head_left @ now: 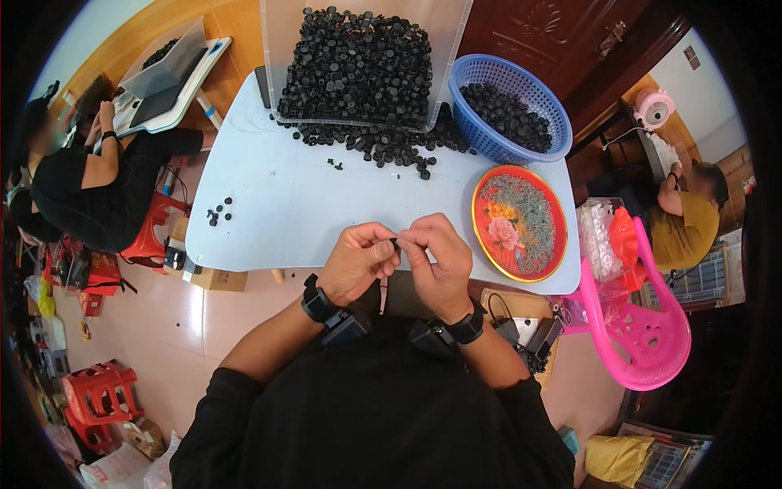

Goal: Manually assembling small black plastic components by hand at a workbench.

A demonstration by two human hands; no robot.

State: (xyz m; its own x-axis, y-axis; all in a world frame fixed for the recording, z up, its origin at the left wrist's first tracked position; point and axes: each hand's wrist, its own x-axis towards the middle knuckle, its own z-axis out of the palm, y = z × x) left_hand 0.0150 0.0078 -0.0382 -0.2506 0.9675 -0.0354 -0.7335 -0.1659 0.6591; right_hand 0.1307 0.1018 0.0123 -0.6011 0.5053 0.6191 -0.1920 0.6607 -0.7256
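My left hand (356,262) and my right hand (441,266) meet above the near edge of the pale blue table (309,220). Both are closed, fingertips pinched around a small black part (395,243) that the fingers largely cover. To the right lies a round red tray (475,213) with a gold rim and flower print, strewn with thin grey screw-like pins (533,220). Beyond my hands, many small round black plastic pieces (383,147) spill across the table from a clear bin (273,57) heaped with the same kind.
A blue perforated basket (464,106) of black pieces stands at the far right. Several loose black pieces (218,213) lie on the table's left. A pink plastic chair (676,326) touches the right side. Co-workers sit at left (85,179) and right (692,212). Red stools (98,395) stand lower left.
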